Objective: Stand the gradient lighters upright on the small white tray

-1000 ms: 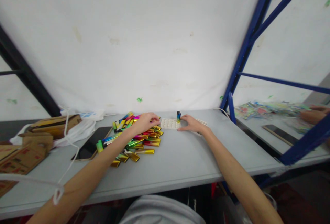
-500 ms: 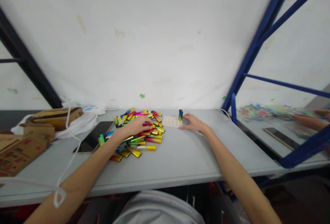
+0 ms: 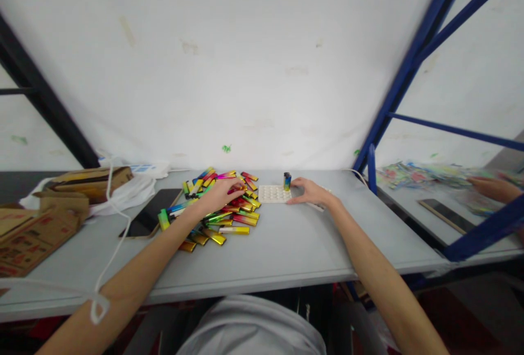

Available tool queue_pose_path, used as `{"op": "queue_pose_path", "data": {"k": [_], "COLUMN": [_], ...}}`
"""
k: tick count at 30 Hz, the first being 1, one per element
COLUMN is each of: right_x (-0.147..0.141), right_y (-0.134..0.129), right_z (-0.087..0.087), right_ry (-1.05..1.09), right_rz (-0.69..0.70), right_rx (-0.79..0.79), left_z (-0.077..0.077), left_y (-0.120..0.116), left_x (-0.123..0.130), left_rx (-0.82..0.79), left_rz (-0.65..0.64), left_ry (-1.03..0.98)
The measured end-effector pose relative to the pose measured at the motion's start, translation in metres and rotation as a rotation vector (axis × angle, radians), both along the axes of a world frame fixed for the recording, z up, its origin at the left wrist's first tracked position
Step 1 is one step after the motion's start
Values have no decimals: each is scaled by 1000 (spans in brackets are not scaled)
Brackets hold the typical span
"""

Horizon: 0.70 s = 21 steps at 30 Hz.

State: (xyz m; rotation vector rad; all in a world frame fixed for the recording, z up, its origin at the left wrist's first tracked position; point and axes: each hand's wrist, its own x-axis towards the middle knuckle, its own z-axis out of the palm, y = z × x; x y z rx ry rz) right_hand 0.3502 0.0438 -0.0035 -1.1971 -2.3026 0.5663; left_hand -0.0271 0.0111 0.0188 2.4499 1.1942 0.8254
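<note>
A heap of shiny lighters in gold, red, green and blue lies on the grey table. My left hand is over the far side of the heap, its fingers curled round what looks like a dark red lighter, mostly hidden by them. To the right is a white tray with rows of small holes. Blue-and-gold lighters stand upright in it, close together. My right hand rests at the tray, thumb and fingers apart beside the standing lighters, covering part of the tray.
A dark phone lies left of the heap, near opened cardboard boxes and white plastic. A white cord hangs at the left. Blue rack posts stand at the right; beyond them show another person's hand and a second phone.
My left hand has shifted slightly towards the far side of the heap. My right hand stays beside the standing lighters, almost still. The camera view has moved a little.
</note>
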Motion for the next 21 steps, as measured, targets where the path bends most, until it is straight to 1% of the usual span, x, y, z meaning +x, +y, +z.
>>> {"op": "queue_pose_path", "data": {"k": [5, 10, 17, 21], "right_x": [-3, -8, -18, -21], "right_y": [-3, -3, -1, -1], "right_z": [-1, -2, -9, -9], "right_ry": [-55, -64, -91, -102], "right_rz": [39, 41, 40, 40], "right_rx": [22, 38, 90, 98], "left_z": [-2, 3, 13, 15], "left_y": [-7, -15, -18, -12], "left_x": [9, 23, 38, 53], "left_rx": [91, 138, 100, 71], "left_rz": [12, 38, 118, 83], "left_ry": [-47, -73, -119, -191]}}
